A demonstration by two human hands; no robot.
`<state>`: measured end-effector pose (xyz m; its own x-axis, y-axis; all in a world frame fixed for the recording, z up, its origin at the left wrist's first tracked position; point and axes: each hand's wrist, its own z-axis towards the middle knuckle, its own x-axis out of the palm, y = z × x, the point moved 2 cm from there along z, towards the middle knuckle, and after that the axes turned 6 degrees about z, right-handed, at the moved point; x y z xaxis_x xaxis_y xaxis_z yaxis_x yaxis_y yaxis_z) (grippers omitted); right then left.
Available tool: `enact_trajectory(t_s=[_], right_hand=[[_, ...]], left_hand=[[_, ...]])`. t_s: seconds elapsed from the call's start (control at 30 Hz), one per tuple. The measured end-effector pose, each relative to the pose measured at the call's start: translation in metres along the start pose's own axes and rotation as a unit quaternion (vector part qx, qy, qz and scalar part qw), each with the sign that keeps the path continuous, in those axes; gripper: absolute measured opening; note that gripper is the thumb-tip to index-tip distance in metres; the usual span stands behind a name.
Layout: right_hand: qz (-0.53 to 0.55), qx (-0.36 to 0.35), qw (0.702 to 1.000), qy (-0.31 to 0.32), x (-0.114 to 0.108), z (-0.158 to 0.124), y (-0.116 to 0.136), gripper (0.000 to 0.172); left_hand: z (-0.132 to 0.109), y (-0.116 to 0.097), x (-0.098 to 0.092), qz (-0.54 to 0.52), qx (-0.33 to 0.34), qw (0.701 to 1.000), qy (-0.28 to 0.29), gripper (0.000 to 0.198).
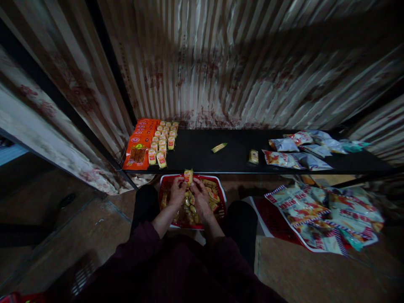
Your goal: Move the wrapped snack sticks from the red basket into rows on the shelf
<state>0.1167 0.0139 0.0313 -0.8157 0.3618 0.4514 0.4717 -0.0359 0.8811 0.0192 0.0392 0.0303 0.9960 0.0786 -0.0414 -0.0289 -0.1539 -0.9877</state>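
Observation:
Between my two hands is a small wrapped snack, yellow with a red label, held upright over a red basket. My left hand pinches its left side, and my right hand grips the right side. Many more wrapped snacks fill the basket below. On the black shelf ahead, similar snacks stand in rows beside orange snack bags. A single wrapped snack and a narrow green-edged packet lie apart on the shelf.
Several chip bags lie at the shelf's right end. Below them, a second basket on the floor is heaped with larger bags. Black posts frame the shelf, with a striped curtain behind.

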Motion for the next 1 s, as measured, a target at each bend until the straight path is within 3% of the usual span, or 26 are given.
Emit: enact_trajectory(t_s=[0.53, 1.0], right_hand=[[-0.052, -0.031, 0.998, 0.009, 0.008, -0.005, 0.011, 0.026], [-0.059, -0.020, 0.998, 0.007, 0.007, -0.005, 0.010, 0.023]], left_hand=[[-0.008, -0.008, 0.002, -0.075, -0.065, 0.995, -0.002, 0.021], [-0.008, -0.008, 0.000, -0.072, -0.070, 0.995, 0.011, 0.028]])
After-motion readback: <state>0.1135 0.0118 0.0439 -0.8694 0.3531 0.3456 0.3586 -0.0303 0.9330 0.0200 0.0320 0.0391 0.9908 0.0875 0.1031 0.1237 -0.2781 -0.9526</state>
